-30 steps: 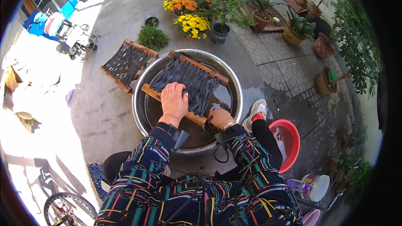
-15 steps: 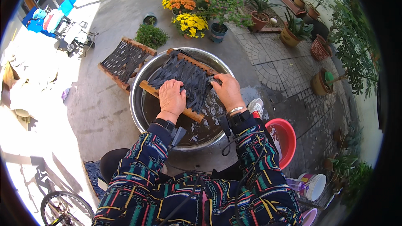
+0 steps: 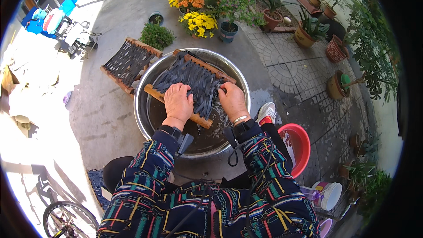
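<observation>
A wooden folding stool with a seat of woven black straps point(image 3: 187, 77) lies tilted in a wide metal basin point(image 3: 140, 119) of brown water. My left hand point(image 3: 178, 101) grips its near side, fingers curled over the straps beside the near wooden bar point(image 3: 200, 120). At the seat's right edge, my right hand point(image 3: 232, 101) is closed against the straps, fingers and thumb pinched together. Whatever it holds is mostly hidden; a small dark bit shows at the fingertips. Suds float on the water below that hand.
A second strap-seated stool point(image 3: 128, 64) stands left of the basin. To the right are a red basin point(image 3: 299, 150) and a white bucket point(image 3: 330, 196). Potted flowers point(image 3: 198, 24) stand beyond, with more pots along the right wall. A bicycle wheel point(image 3: 70, 220) shows at lower left.
My right hand has moved left and slightly down along the seat's right edge. My left hand keeps its place on the stool. The whole view has shifted slightly.
</observation>
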Available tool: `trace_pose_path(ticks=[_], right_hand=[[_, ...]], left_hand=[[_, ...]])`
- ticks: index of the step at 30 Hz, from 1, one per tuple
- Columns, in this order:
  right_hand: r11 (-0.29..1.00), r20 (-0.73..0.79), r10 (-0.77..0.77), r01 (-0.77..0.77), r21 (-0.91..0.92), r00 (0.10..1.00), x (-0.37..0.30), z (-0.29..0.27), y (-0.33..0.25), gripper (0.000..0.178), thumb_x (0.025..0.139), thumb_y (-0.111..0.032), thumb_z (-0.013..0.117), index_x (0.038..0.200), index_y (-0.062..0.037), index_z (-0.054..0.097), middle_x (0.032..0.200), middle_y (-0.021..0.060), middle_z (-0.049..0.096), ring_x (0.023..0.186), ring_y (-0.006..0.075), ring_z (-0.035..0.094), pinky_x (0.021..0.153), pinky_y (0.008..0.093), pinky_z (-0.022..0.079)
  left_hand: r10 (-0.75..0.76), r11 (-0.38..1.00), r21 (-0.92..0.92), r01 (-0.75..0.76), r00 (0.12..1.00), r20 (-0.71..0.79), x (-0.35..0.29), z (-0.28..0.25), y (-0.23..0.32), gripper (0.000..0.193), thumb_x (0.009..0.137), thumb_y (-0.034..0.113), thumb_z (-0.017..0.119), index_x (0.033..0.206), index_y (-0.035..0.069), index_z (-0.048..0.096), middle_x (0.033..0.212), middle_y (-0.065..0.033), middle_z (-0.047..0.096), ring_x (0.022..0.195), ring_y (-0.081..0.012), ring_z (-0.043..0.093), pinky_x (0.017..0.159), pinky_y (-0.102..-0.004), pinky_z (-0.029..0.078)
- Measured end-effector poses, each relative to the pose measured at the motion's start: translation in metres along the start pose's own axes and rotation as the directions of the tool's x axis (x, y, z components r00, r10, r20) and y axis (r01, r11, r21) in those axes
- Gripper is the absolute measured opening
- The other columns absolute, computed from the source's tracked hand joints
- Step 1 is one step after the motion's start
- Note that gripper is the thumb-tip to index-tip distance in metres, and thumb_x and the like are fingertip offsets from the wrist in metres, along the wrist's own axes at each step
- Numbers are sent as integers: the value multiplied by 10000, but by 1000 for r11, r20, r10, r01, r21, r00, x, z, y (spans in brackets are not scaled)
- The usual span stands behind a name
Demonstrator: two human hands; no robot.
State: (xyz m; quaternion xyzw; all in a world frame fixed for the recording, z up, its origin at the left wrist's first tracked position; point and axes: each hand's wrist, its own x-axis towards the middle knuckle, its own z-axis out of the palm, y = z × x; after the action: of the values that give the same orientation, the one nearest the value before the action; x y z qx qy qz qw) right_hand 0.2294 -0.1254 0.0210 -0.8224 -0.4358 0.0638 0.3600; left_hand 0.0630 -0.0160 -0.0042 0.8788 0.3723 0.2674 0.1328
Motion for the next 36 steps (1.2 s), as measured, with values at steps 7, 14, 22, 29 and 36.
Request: trace_pose_path(ticks=[7,14,22,29,36], right_hand=[[982,-121,-129,144,120,984,-6,-2,12,158,839,-124,735,950,-14,712,896,181,709,865,355,693,778,405,547],[1000,184,6,-9,12,983,-32,20,13,156,836,-170,710,888,-23,703,850,219,691,860,424,661,787,491,529],[999,-139,-7,11,34,990,-27,4,47,126,850,-138,697,866,-13,692,861,192,681,856,397,654,778,464,527],[979,-184,-201,193,-60,962,19,6,9,127,862,-140,688,894,-18,701,893,198,683,889,396,648,802,478,523],[998,91,-49,46,31,995,-2,1,3,147,848,-145,713,923,-18,714,890,184,692,887,381,665,813,455,527]], left_hand=[[70,997,-10,-71,994,-88,1,0,1,263,788,136,740,1030,117,638,1097,-72,597,1128,-297,549,997,-435,411],[48,999,-15,-49,997,-63,1,1,1,253,793,138,738,1024,118,636,1102,-71,596,1133,-299,546,996,-437,411],[17,1000,-13,-17,1000,7,2,1,-1,265,801,144,731,1046,112,634,1100,-75,588,1130,-302,540,992,-443,407],[67,998,-8,-67,995,-75,3,1,1,262,797,143,735,1038,120,634,1100,-71,591,1138,-295,541,1000,-434,406],[-4,1000,8,4,1000,16,3,-1,2,241,794,140,735,1015,120,641,1099,-73,592,1128,-299,545,992,-435,411]])
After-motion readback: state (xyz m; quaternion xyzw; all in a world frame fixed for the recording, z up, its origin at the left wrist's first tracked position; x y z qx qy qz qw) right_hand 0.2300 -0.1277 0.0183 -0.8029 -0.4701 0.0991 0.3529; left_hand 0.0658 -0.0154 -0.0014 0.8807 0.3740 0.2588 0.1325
